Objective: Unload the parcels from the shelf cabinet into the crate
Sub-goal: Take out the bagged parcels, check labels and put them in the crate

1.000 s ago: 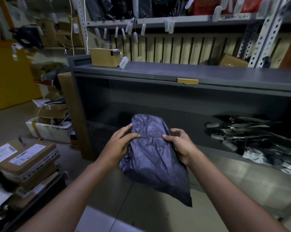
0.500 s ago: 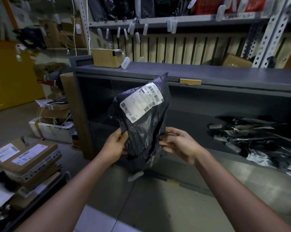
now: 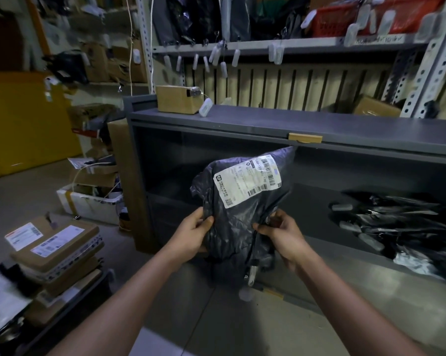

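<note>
One dark grey, crinkled plastic parcel (image 3: pixel 236 228), white barcoded label (image 3: pixel 247 183) facing the camera, held upright before the open shelf cabinet (image 3: pixel 268 124); left grip (image 3: pixel 195 233) and right grip (image 3: pixel 281 235) pinch its lower sides, fingers curled

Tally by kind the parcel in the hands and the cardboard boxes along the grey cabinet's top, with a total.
Dark plastic parcel, gripped by the left hand and the right hand: 1
Cardboard boxes along the top of the cabinet, one at its left end, one towards the right: 2
Total: 3
The heap of dark bags inside the cabinet is too tangled to count.
</note>
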Motion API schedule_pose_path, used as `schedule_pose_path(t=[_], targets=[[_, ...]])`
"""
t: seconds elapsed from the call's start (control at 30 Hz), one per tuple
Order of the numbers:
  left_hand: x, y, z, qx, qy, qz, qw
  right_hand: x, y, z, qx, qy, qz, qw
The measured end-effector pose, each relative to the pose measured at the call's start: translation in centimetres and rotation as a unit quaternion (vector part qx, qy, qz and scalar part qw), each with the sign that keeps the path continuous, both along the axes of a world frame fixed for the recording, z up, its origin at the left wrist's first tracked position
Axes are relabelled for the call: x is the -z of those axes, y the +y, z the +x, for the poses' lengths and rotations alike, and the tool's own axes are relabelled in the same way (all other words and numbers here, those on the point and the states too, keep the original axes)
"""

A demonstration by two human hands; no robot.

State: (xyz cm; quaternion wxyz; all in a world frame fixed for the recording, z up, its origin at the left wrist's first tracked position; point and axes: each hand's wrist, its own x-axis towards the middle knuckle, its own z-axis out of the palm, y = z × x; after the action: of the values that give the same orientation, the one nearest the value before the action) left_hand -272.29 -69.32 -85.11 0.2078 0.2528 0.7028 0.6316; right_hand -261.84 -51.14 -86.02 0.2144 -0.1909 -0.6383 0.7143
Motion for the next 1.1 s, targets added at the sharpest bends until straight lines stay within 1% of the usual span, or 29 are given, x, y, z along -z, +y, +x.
schedule_pose_path(t=[0.07, 0.1, 0.17, 0.23, 0.27, 0.33, 0.37, 0.47, 0.53, 0.63, 0.73, 0.77, 0.87, 0.93, 0.97, 1.0, 1.03, 1.1], targets=[[-0.2, -0.4, -0.5, -0.014, -0.012, -0.016, 1.0, -0.2, 0.2, 0.0, 0.004, 0.003, 0.0, 1.0], [-0.4, -0.8, -0.8, -0.028, -0.022, -0.01, 0.999, -0.4, 0.4, 0.1, 0.0, 0.001, 0.007, 1.0], [-0.9, -1.4, -1.6, -0.052, -0.044, 0.032, 0.997, -0.9, 0.5, 0.4, -0.02, -0.005, 0.033, 0.999], [-1.5, -2.0, -2.2, -0.054, -0.047, 0.073, 0.995, -1.3, 0.6, 0.7, -0.047, -0.012, 0.074, 0.996], [-1.8, -2.2, -2.4, -0.047, -0.031, 0.068, 0.996, -1.4, 0.8, 0.8, -0.064, -0.021, 0.095, 0.993], [-2.1, -2.4, -2.5, -0.032, 0.015, 0.029, 0.999, -1.4, 0.9, 0.8, -0.097, -0.04, 0.134, 0.985], [-2.0, -2.4, -2.5, -0.025, 0.023, 0.01, 0.999, -1.3, 0.9, 0.7, -0.115, -0.051, 0.156, 0.98], [-1.5, -2.3, -2.1, 0.003, 0.01, -0.022, 1.0, -0.6, 0.8, 0.5, -0.17, -0.086, 0.209, 0.959], [-1.0, -2.2, -1.8, 0.008, 0.016, -0.039, 0.999, -0.3, 0.7, 0.5, -0.177, -0.09, 0.22, 0.955], [-0.8, -1.8, -1.7, 0.0, 0.029, -0.017, 0.999, 0.0, 0.8, 0.3, -0.128, -0.071, 0.241, 0.96], [-0.5, -1.1, -1.8, -0.037, 0.024, 0.02, 0.999, -0.4, 1.1, -0.2, -0.03, -0.044, 0.306, 0.951], [-0.4, -0.8, -1.9, -0.056, 0.01, 0.038, 0.998, -0.6, 1.2, -0.2, 0.006, -0.036, 0.342, 0.939], [-0.6, -0.3, -2.4, -0.126, -0.072, 0.107, 0.984, -1.3, 1.2, 0.1, 0.139, 0.007, 0.451, 0.881], [-0.9, -0.1, -2.6, -0.163, -0.148, 0.153, 0.964, -1.4, 1.3, 0.3, 0.236, 0.064, 0.471, 0.848], [-1.1, -0.1, -2.7, -0.173, -0.18, 0.17, 0.953, -1.5, 1.2, 0.4, 0.275, 0.075, 0.46, 0.841], [-1.2, -0.1, -2.9, -0.179, -0.206, 0.185, 0.944, -1.5, 1.3, 0.5, 0.298, 0.069, 0.425, 0.852], [-1.3, -0.1, -2.9, -0.182, -0.226, 0.197, 0.936, -1.4, 1.4, 0.4, 0.302, 0.049, 0.369, 0.878], [-1.4, -0.1, -2.8, -0.183, -0.255, 0.214, 0.925, -1.3, 1.5, 0.2, 0.266, -0.023, 0.246, 0.932]])
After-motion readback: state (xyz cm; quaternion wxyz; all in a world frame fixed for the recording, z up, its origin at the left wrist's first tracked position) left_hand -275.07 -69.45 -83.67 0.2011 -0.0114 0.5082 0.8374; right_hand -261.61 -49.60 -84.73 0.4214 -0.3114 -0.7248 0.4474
